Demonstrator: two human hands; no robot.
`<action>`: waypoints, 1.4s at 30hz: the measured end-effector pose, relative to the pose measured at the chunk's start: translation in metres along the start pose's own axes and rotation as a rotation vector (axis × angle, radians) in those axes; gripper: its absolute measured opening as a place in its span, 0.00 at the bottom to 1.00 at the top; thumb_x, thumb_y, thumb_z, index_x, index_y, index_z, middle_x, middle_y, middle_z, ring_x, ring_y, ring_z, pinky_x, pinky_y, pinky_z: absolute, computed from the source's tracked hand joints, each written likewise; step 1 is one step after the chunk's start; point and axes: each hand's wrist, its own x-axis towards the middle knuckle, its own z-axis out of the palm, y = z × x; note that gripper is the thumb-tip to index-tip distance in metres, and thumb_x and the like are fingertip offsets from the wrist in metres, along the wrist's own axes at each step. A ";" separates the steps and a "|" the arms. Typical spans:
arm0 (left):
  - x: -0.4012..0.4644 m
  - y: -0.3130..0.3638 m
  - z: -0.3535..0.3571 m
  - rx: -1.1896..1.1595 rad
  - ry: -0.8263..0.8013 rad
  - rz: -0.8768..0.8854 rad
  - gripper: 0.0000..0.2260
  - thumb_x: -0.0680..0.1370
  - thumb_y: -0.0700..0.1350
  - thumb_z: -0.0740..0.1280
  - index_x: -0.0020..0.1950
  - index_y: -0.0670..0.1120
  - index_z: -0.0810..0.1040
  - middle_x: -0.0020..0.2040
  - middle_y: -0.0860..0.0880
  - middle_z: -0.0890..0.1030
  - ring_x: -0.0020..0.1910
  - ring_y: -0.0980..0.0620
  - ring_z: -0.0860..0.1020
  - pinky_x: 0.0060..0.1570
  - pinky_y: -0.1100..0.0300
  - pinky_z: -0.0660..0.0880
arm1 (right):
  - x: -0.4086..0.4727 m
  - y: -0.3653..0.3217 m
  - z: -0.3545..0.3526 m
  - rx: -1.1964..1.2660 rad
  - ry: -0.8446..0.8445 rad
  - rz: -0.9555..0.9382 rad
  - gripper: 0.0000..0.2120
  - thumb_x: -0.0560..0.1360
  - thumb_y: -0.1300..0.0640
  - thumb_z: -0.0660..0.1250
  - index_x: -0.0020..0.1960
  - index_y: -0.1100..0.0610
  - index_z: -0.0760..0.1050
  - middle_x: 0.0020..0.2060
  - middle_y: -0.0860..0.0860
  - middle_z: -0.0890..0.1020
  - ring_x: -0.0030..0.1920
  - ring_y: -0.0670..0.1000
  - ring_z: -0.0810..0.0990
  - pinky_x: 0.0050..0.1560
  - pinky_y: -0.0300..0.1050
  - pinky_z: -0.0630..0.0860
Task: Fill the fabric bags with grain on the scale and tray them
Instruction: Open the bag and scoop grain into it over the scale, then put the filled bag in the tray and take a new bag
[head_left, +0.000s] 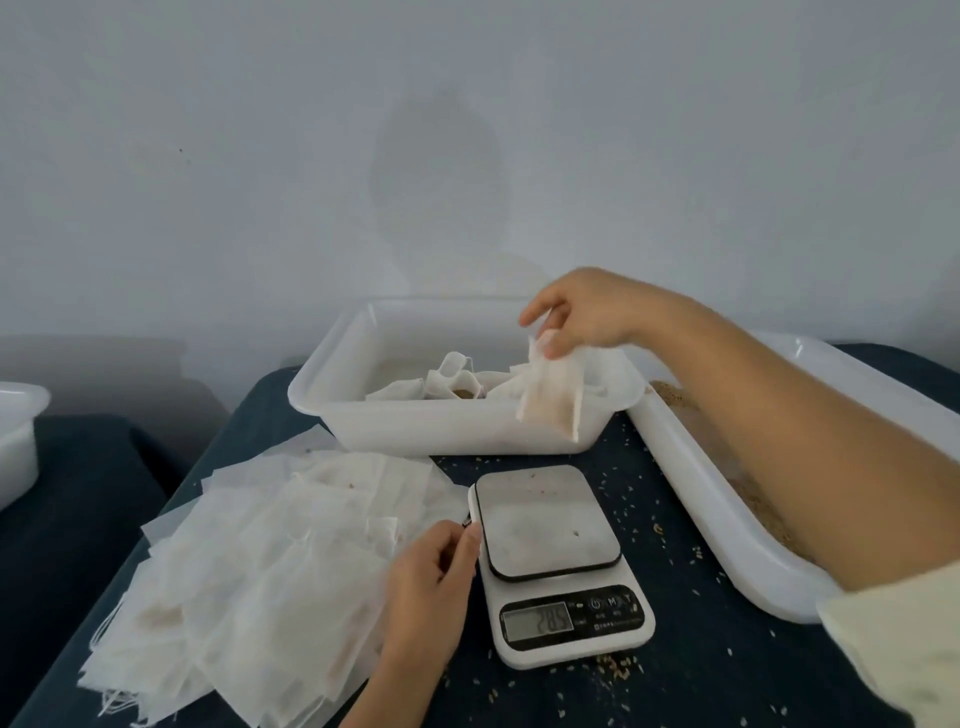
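My right hand (587, 312) pinches the top of a white fabric bag (553, 392), which hangs over the front right part of a white tray (332, 400). Several filled bags (452, 379) lie inside that tray. A white kitchen scale (556, 561) stands in the middle of the table with a bare steel platform and a lit display. My left hand (431, 577) rests beside the scale's left edge, fingers loosely curled, on the edge of a spread pile of flat white bags (249, 561).
A long white tray holding grain (727, 525) runs along the right side under my right forearm. Loose grains (618, 665) are scattered on the dark blue tablecloth around the scale. Another white container (15, 436) sits at the far left on a separate surface.
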 end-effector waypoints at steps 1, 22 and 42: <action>0.001 -0.001 0.000 0.003 -0.004 0.001 0.13 0.75 0.56 0.62 0.32 0.52 0.72 0.25 0.54 0.71 0.25 0.59 0.66 0.28 0.64 0.64 | 0.009 0.001 -0.012 -0.014 0.017 -0.006 0.20 0.72 0.65 0.71 0.62 0.51 0.77 0.43 0.42 0.79 0.49 0.46 0.78 0.44 0.34 0.72; 0.001 0.017 0.002 0.090 -0.076 -0.054 0.14 0.76 0.51 0.65 0.31 0.51 0.72 0.25 0.53 0.72 0.27 0.56 0.69 0.35 0.60 0.69 | 0.104 0.122 0.069 -0.224 0.095 0.094 0.16 0.76 0.70 0.58 0.57 0.58 0.80 0.53 0.53 0.81 0.51 0.52 0.78 0.52 0.41 0.73; -0.045 0.151 0.130 -0.317 -0.712 -0.250 0.32 0.73 0.59 0.67 0.73 0.52 0.60 0.67 0.55 0.71 0.64 0.56 0.70 0.62 0.61 0.68 | -0.014 0.151 0.047 0.245 0.274 0.441 0.10 0.78 0.59 0.60 0.39 0.59 0.72 0.39 0.54 0.77 0.42 0.54 0.76 0.42 0.45 0.73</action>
